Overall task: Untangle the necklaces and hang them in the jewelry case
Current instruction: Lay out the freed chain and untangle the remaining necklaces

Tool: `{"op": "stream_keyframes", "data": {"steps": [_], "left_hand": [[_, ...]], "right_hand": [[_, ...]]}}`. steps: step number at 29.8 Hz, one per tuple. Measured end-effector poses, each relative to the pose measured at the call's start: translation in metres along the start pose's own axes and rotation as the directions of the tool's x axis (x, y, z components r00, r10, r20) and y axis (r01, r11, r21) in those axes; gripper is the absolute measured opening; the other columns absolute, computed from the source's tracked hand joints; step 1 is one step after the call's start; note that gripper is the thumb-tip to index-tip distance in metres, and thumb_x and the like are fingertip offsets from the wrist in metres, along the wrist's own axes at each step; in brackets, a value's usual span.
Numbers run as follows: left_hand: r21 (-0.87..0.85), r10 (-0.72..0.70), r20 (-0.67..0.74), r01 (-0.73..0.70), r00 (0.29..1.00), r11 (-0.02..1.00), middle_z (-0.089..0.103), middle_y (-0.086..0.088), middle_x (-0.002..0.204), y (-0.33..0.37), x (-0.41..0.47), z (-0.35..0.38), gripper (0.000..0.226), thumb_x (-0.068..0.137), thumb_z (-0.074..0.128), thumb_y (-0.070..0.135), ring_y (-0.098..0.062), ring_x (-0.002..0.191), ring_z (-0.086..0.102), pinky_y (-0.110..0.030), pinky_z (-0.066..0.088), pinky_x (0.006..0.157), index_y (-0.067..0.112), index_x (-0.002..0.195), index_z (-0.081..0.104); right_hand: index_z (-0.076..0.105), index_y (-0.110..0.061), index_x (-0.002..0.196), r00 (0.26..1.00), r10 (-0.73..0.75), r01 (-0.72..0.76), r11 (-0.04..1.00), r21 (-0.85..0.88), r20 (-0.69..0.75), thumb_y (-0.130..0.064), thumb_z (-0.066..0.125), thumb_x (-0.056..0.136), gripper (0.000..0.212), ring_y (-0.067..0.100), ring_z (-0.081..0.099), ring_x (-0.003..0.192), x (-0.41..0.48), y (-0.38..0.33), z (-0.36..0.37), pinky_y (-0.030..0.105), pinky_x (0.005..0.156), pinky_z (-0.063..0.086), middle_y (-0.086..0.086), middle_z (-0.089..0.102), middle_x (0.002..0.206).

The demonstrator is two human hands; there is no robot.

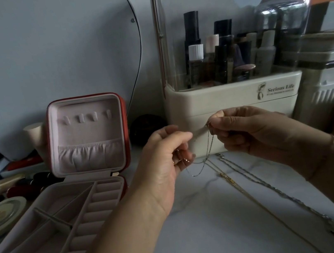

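Both hands are raised above a white table; the left hand and right hand each pinch a thin chain hanging between them. Two more necklaces lie on the table below. The open jewelry case stands to the left.

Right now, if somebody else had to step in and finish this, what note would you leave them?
The left hand pinches the low end of a thin chain. The right hand pinches the same chain higher up, lifted over the table.
A gold chain and a silver chain lie on the table below the hands. Whether the thin chain is free of them is unclear.
The jewelry case stands open on the left, its lid hooks bare.
Done: nothing hung yet. Left: free each chain, then hang all three on the hooks.
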State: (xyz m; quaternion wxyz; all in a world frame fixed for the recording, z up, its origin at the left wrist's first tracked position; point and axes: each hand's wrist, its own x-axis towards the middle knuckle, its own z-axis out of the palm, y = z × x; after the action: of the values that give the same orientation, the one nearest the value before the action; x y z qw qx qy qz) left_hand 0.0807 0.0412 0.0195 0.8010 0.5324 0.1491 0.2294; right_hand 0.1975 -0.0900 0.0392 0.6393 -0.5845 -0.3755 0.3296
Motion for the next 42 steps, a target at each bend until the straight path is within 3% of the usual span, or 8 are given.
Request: {"op": "stream_keyframes", "data": {"steps": [7, 11, 18, 21, 27, 31, 37, 42], "left_hand": [[0.305, 0.043, 0.086, -0.067, 0.995, 0.950, 0.057, 0.003, 0.066, -0.003, -0.004, -0.002, 0.016, 0.075, 0.070, 0.006, -0.009, 0.060, 0.049, -0.025, 0.043, 0.068, 0.022, 0.072, 0.067], [0.347, 0.070, 0.102, -0.102, 0.992, 0.932, 0.064, 0.010, 0.067, -0.003, -0.009, 0.001, 0.010, 0.073, 0.075, 0.019, 0.005, 0.056, 0.053, -0.012, 0.042, 0.062, 0.021, 0.083, 0.074], [0.391, 0.078, 0.087, -0.106, 0.993, 0.914, 0.066, 0.015, 0.062, -0.005, -0.008, 0.002, 0.012, 0.072, 0.075, 0.026, 0.009, 0.056, 0.056, -0.018, 0.038, 0.067, 0.023, 0.084, 0.075], [0.356, 0.055, 0.071, -0.076, 0.996, 0.931, 0.049, 0.016, 0.049, -0.005, -0.005, 0.000, 0.011, 0.077, 0.071, 0.031, -0.003, 0.053, 0.044, -0.021, 0.035, 0.065, 0.021, 0.077, 0.075], [0.184, -0.061, 0.052, 0.050, 0.997, 0.982, 0.049, 0.004, 0.067, 0.000, 0.000, -0.001, 0.045, 0.083, 0.058, 0.031, -0.008, 0.061, 0.044, -0.026, 0.038, 0.068, 0.022, 0.041, 0.044], [0.180, -0.087, -0.071, 0.099, 0.994, 0.979, 0.052, -0.001, 0.078, -0.004, 0.006, -0.006, 0.052, 0.085, 0.058, 0.038, -0.011, 0.067, 0.050, -0.026, 0.040, 0.067, 0.023, 0.041, 0.033], [0.094, -0.126, -0.232, 0.151, 0.965, 0.984, 0.058, 0.001, 0.071, -0.005, 0.011, -0.009, 0.047, 0.086, 0.060, 0.034, -0.011, 0.064, 0.053, -0.024, 0.040, 0.058, 0.023, 0.045, 0.040], [-0.041, -0.174, -0.273, 0.170, 0.946, 0.985, 0.062, 0.002, 0.058, -0.003, 0.013, -0.009, 0.035, 0.089, 0.058, 0.030, -0.012, 0.062, 0.056, -0.023, 0.042, 0.058, 0.019, 0.059, 0.044]], "right_hand": [[0.068, -0.015, 0.066, 1.000, 0.010, -0.010, 1.000, -0.014, 0.013, -0.017, 0.060, 0.081, 0.017, 0.006, 0.029, 0.047, 0.000, 0.000, 0.002, 0.017, 0.045, 0.022, 0.003, 0.034, 0.065], [0.067, -0.014, 0.066, 1.000, 0.013, -0.013, 1.000, -0.004, 0.004, -0.017, 0.060, 0.079, 0.015, 0.006, 0.029, 0.046, 0.000, 0.000, 0.002, 0.017, 0.045, 0.022, 0.002, 0.037, 0.062], [0.065, -0.011, 0.071, 1.000, 0.022, -0.021, 1.000, -0.018, 0.022, -0.022, 0.069, 0.071, 0.012, 0.006, 0.030, 0.046, 0.000, 0.001, 0.001, 0.018, 0.045, 0.022, -0.001, 0.041, 0.059], [0.068, -0.012, 0.071, 1.000, 0.021, -0.021, 0.999, -0.025, 0.010, -0.021, 0.065, 0.074, 0.010, 0.006, 0.030, 0.047, 0.000, 0.001, 0.000, 0.018, 0.046, 0.022, 0.000, 0.040, 0.060], [0.069, -0.013, 0.068, 0.999, 0.026, -0.026, 0.999, -0.030, -0.021, -0.020, 0.062, 0.079, 0.014, 0.007, 0.031, 0.047, 0.001, 0.000, -0.001, 0.018, 0.045, 0.024, 0.003, 0.041, 0.065], [0.065, -0.015, 0.063, 0.998, 0.001, 0.000, 1.000, 0.019, -0.065, -0.023, 0.060, 0.079, 0.019, 0.006, 0.031, 0.045, 0.001, -0.002, -0.004, 0.018, 0.044, 0.024, 0.005, 0.042, 0.068], [0.063, -0.014, 0.067, 0.996, -0.033, 0.040, 0.996, 0.083, -0.083, -0.022, 0.058, 0.082, 0.017, 0.006, 0.031, 0.046, -0.001, -0.006, -0.008, 0.018, 0.044, 0.022, -0.002, 0.042, 0.060], [0.061, -0.012, 0.074, 0.997, -0.063, 0.068, 0.990, 0.125, -0.050, -0.027, 0.071, 0.074, 0.019, 0.006, 0.033, 0.045, -0.001, -0.007, -0.014, 0.017, 0.042, 0.028, -0.003, 0.042, 0.060]]}}
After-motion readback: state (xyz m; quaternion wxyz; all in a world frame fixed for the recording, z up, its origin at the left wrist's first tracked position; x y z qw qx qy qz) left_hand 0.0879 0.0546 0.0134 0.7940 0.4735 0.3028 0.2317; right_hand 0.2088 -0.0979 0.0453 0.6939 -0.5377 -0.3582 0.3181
